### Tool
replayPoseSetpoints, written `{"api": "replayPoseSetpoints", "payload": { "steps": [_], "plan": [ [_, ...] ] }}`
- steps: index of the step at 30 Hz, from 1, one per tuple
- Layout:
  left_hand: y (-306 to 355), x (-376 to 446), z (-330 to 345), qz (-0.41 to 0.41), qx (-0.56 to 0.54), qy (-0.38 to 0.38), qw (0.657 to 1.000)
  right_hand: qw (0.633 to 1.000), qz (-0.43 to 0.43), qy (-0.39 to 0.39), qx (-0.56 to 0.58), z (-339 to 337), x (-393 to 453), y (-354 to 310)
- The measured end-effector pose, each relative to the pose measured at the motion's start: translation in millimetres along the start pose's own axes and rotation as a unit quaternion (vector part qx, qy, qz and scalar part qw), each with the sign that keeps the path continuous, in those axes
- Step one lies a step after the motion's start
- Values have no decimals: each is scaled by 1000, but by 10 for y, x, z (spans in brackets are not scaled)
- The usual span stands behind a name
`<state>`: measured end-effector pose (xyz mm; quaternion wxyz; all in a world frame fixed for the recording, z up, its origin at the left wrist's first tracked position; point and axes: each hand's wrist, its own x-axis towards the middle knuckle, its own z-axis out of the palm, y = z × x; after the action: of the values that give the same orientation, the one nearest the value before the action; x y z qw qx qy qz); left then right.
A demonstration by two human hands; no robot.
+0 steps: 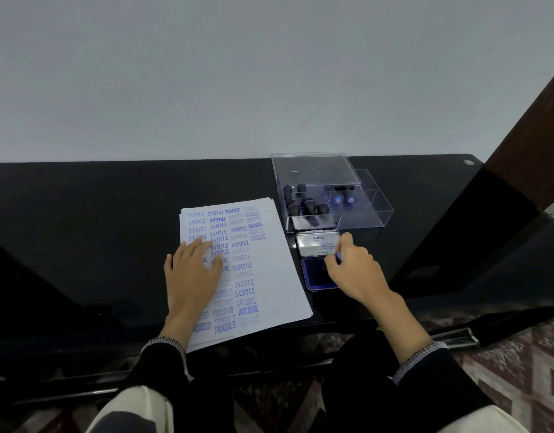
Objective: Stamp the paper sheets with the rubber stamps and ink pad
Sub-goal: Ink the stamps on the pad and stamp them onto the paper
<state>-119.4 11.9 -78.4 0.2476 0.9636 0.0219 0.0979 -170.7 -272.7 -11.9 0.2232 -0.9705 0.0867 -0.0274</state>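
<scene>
Sleeves, dark w/ pale cuffs, fill the bottom of the frame; from there the left hand (193,273) lies flat, fingers straight and spread, pressing the paper sheets (269,276) just left of centre. Sheets are a slightly fanned stack, long axis running from lower centre up toward frame centre, tilted a bit; top sheet already crowded w/ blue marks (SAMPLE, FRAGILE, AIR MAIL, AMENDED), barest strip along its right edge and lower right corner. Right hand (352,267), right of centre, has fingers curled round a rubber stamp (338,256), of which only a small blue bit shows between thumb and fingers, so grip is closed on it, but can't tell if the stamp face touches ink. Under and just left of that hand sits the ink pad (314,276), blue tray open, its lid (316,243) folded back on the far side. Key relation: paper lies directly left of the right hand, pad touching or nearly touching the stack's right edge, so next move looks like a short sideways carry leftward, right hand nearer by far, left only holding the stack still. Risk, as I judge it: overprinting old marks. Further up, upper right of centre, a clear box (357,214) w/ compartments holds spare stamps (307,206), handles up, on the black table (113,198).
</scene>
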Motion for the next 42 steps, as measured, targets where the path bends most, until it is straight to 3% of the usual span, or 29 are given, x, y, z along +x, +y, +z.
{"api": "replayPoseSetpoints", "payload": {
  "steps": [3, 14, 23, 29, 36, 42],
  "plan": [
    [-2, 3, 3, 0, 2, -3, 1000, 998, -15, -22, 54, 5, 17, 39],
    [-1, 2, 2, 1, 2, -2, 1000, 976, 47, 28, 211, 254, -71, 127],
    [-7, 2, 6, -1, -1, -4, 1000, 999, -35, 34, 17, 249, -51, 59],
    [9, -5, -6, -2, 0, -3, 1000, 997, -7, 17, 74, 225, -47, 53],
    [7, -1, 1, -2, -4, 2, 1000, 991, 35, 50, 117, 247, -85, -1],
    [11, 5, 2, -4, -2, 3, 1000, 992, 54, 52, 104, 250, -30, -3]
  ]
}}
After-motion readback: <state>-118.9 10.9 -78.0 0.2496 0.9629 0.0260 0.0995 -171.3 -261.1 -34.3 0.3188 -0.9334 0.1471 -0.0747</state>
